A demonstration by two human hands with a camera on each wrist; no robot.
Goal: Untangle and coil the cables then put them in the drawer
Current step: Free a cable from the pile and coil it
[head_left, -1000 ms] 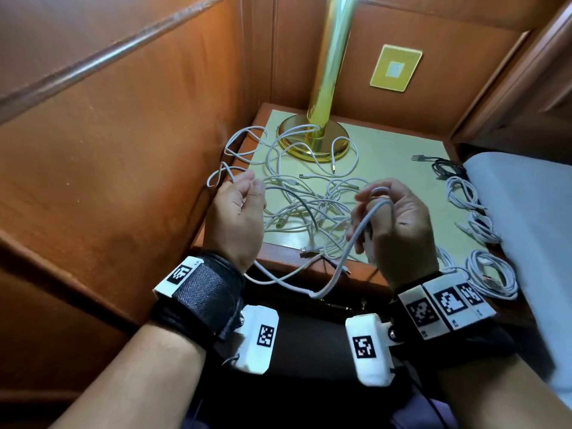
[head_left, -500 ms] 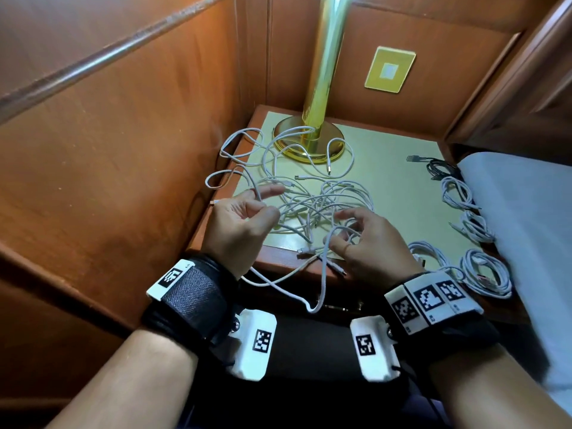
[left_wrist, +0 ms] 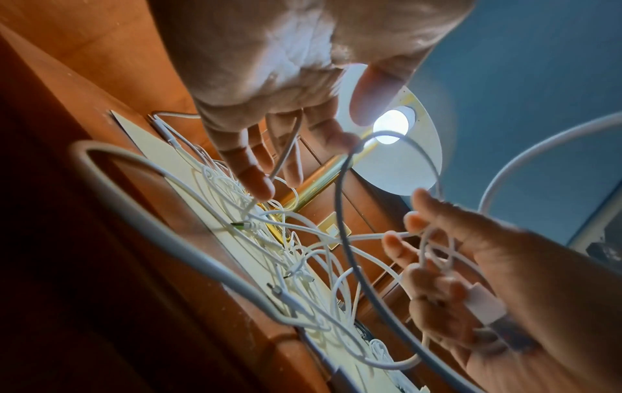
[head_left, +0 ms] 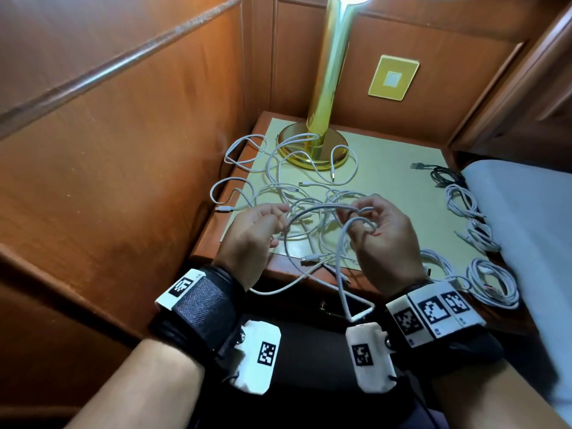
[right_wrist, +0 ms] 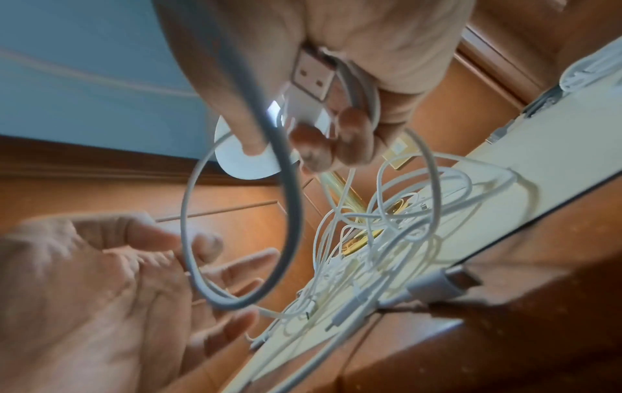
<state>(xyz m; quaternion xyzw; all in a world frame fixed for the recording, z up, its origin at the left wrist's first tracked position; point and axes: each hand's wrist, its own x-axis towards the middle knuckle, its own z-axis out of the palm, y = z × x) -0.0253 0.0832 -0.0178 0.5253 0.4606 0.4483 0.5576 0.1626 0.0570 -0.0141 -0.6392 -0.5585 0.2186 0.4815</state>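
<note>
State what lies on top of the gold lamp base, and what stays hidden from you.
Loops of white cable cross the front of the lamp base, and the lamp's pole rises from it. The pole hides the base's far rim, so anything there cannot be seen.

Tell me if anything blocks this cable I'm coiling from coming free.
Yes. The white cable both hands hold runs into the tangled white cable pile on the pale-topped wooden nightstand, so other strands cross it.
</note>
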